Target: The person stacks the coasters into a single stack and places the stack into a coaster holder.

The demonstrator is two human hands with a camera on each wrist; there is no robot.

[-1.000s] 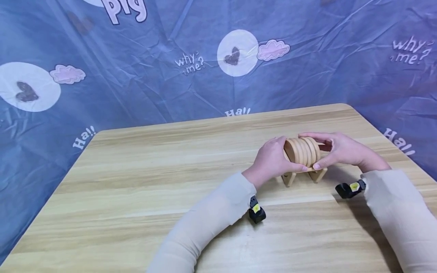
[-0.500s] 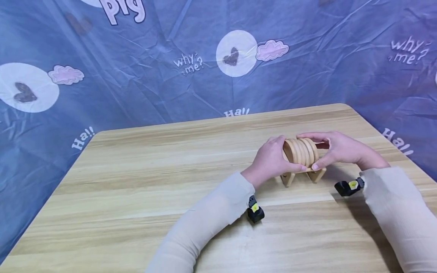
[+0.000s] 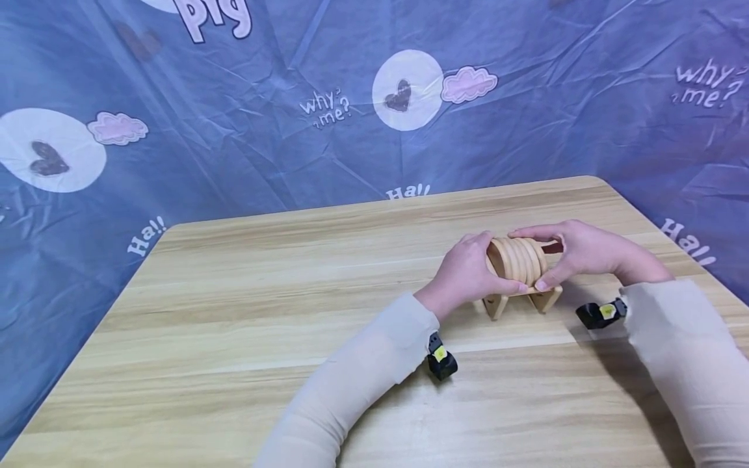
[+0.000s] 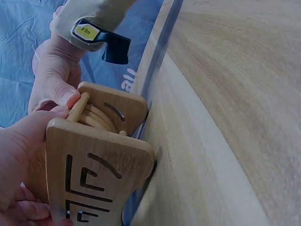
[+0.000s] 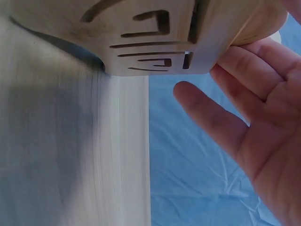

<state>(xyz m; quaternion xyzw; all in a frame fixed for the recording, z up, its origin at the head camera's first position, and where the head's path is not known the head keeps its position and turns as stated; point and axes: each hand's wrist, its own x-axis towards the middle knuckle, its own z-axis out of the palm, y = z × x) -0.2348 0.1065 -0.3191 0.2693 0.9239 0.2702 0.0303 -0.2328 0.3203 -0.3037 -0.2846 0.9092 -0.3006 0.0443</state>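
A row of round wooden coasters (image 3: 517,260) stands on edge in a low wooden coaster holder (image 3: 496,305) at the table's right. The holder's slotted end panel (image 4: 101,165) shows large in the left wrist view. My left hand (image 3: 465,273) grips the holder's left end, thumb along its front rail. From the right, my right hand (image 3: 585,253) holds the coasters between a thumb at the front and fingers over the top and back. Its little finger (image 5: 211,117) points out free below the panel. The far fingertips of the left hand are hidden in the head view.
The wood-grain table (image 3: 263,312) reaches far to the left of the holder. A blue printed cloth (image 3: 263,130) hangs behind its back edge. Black wrist cameras (image 3: 441,357) jut from both sleeves close to the tabletop.
The right hand and wrist have risen very slightly. Both hands keep their places at the coaster holder, which stays where it was.
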